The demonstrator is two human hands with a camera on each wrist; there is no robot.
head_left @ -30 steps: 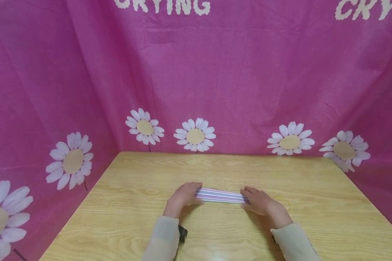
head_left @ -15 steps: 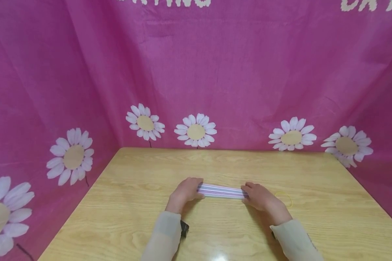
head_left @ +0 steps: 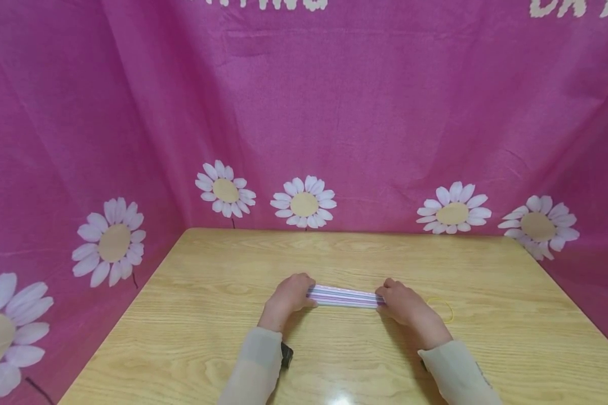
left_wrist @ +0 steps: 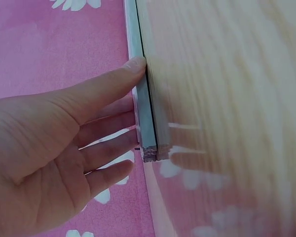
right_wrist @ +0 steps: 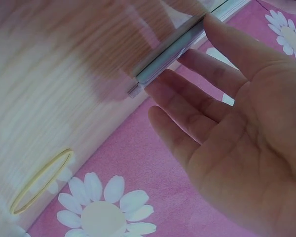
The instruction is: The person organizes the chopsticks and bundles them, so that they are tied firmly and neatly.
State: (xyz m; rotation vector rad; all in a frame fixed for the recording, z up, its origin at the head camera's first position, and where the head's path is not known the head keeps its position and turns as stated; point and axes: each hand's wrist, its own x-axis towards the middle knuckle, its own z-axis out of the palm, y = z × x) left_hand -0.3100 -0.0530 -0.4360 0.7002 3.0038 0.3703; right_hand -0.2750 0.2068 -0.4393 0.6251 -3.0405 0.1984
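Note:
A flat bundle of long, slim pastel sticks [head_left: 345, 296], striped white, purple and blue-green, lies crosswise on the wooden table. My left hand [head_left: 290, 296] holds its left end, thumb on the near side and fingers along the far side. In the left wrist view the blocky end of the bundle [left_wrist: 147, 123] sticks out past the thumb. At the other end, my right hand [head_left: 407, 306] pinches the bundle in the same way. From the right wrist, the tip of the bundle [right_wrist: 150, 74] shows beyond my fingers, one piece jutting out slightly.
A yellow rubber band [head_left: 452, 313] lies on the table just right of my right hand. The wooden table [head_left: 344, 256] reaches back to a pink curtain [head_left: 334, 112] printed with daisies, which also hangs at both sides.
The head view has tipped down a little. My right fingers have shifted slightly at their end of the bundle, and its sticks look more evenly lined up.

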